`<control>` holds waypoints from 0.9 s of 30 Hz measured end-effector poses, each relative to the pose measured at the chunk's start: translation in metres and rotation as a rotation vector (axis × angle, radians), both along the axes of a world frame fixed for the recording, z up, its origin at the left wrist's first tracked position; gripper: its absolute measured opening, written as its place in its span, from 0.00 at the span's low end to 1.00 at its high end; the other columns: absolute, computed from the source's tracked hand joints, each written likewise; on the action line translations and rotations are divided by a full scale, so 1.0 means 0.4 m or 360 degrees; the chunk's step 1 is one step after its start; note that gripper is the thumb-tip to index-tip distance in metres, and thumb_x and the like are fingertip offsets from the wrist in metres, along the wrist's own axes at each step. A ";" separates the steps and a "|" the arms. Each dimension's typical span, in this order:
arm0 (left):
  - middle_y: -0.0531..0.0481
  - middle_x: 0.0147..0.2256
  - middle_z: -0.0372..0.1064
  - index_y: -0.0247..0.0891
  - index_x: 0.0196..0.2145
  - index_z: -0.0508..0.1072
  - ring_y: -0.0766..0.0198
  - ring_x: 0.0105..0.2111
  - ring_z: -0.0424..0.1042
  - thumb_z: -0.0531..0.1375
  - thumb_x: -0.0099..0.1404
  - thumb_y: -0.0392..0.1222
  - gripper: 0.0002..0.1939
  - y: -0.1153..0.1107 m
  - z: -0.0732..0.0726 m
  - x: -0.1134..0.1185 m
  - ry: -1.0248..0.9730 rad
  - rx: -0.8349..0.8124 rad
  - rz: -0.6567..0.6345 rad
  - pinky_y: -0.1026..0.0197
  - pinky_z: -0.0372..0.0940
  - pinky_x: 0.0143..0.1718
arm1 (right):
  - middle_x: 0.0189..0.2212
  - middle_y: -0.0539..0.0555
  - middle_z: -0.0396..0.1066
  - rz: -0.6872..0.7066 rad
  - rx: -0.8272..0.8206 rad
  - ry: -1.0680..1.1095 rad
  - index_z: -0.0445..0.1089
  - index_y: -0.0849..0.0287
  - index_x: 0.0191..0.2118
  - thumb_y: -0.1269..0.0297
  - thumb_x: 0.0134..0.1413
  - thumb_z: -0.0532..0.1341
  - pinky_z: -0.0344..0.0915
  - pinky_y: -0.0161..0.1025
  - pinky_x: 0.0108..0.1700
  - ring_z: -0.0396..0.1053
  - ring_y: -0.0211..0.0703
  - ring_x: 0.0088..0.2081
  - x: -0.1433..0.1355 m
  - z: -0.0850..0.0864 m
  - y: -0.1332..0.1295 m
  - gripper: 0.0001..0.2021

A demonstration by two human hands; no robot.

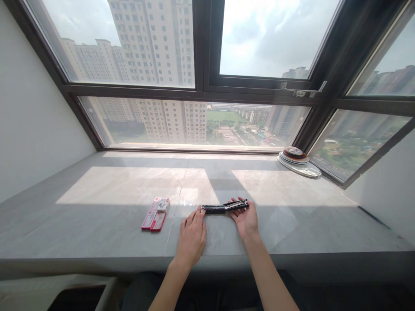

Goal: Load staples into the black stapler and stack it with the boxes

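Black, long stapler with silver metal parts, opened out between your hands above the grey marbled stone ledge.
Your left hand touches the stapler's left end; whether it grips cannot be determined. Your right hand, palm up, holds the right section. Pink-and-white flat boxes lie left; stacked round plates sit beside the dark-framed window.

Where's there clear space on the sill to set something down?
Bare sill runs from the red-and-white boxes to the left wall, and between the right hand and plate stack. Crowded: around both hands and the black stapler.
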State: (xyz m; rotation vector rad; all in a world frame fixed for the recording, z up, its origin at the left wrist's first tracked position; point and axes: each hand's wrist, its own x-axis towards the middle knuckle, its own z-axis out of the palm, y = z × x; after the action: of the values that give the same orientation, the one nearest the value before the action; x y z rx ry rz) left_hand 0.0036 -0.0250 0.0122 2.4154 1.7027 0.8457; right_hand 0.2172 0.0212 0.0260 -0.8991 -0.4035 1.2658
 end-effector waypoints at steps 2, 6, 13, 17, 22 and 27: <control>0.46 0.69 0.54 0.44 0.66 0.60 0.55 0.68 0.54 0.47 0.74 0.37 0.24 -0.002 0.007 -0.013 -0.0034 0.0036 0.0033 0.45 0.51 0.67 | 0.49 0.55 0.76 0.0075 0.0023 0.0112 0.68 0.53 0.46 0.47 0.59 0.56 0.73 0.52 0.54 0.74 0.51 0.52 0.024 -0.020 -0.026 0.17; 0.42 0.72 0.44 0.39 0.67 0.59 0.48 0.71 0.43 0.50 0.73 0.40 0.26 -0.022 0.019 -0.084 -0.0030 0.0223 0.0545 0.38 0.41 0.69 | 0.51 0.54 0.74 0.0228 0.0046 0.0034 0.69 0.51 0.49 0.51 0.59 0.60 0.70 0.47 0.59 0.71 0.48 0.57 0.054 -0.039 -0.105 0.16; 0.35 0.68 0.48 0.37 0.59 0.69 0.39 0.67 0.49 0.54 0.71 0.44 0.22 -0.087 -0.015 -0.211 0.0120 0.0203 0.0892 0.33 0.48 0.65 | 0.34 0.54 0.74 0.0495 -0.0182 -0.1016 0.71 0.57 0.50 0.44 0.56 0.62 0.71 0.39 0.28 0.73 0.43 0.30 0.049 -0.051 -0.157 0.24; 0.45 0.57 0.67 0.48 0.53 0.72 0.48 0.56 0.65 0.55 0.71 0.43 0.15 -0.085 -0.003 -0.192 -0.0051 0.0020 0.0444 0.44 0.62 0.55 | 0.25 0.50 0.71 0.0624 -0.0103 -0.1761 0.74 0.56 0.44 0.47 0.59 0.59 0.62 0.35 0.28 0.67 0.40 0.26 0.014 -0.026 -0.136 0.19; 0.50 0.47 0.74 0.48 0.51 0.72 0.53 0.48 0.70 0.61 0.67 0.42 0.14 -0.025 0.026 -0.074 -0.0276 -0.0159 -0.0070 0.50 0.63 0.52 | 0.19 0.48 0.68 0.1091 -0.0011 -0.1696 0.73 0.57 0.36 0.46 0.61 0.57 0.55 0.33 0.25 0.61 0.36 0.21 -0.032 0.001 -0.085 0.19; 0.51 0.45 0.75 0.48 0.50 0.72 0.54 0.47 0.71 0.66 0.61 0.42 0.18 0.016 0.035 -0.003 -0.0372 -0.0214 -0.0220 0.50 0.62 0.53 | 0.15 0.43 0.58 0.1188 -0.0175 -0.1571 0.68 0.58 0.30 0.44 0.57 0.61 0.45 0.32 0.20 0.50 0.32 0.16 -0.001 -0.008 -0.040 0.20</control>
State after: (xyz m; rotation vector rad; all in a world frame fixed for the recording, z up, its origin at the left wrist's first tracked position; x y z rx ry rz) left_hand 0.0024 -0.0187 0.0260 2.2177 1.4426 0.9200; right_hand 0.2168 0.0053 0.0227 -1.5213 -1.5693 1.4266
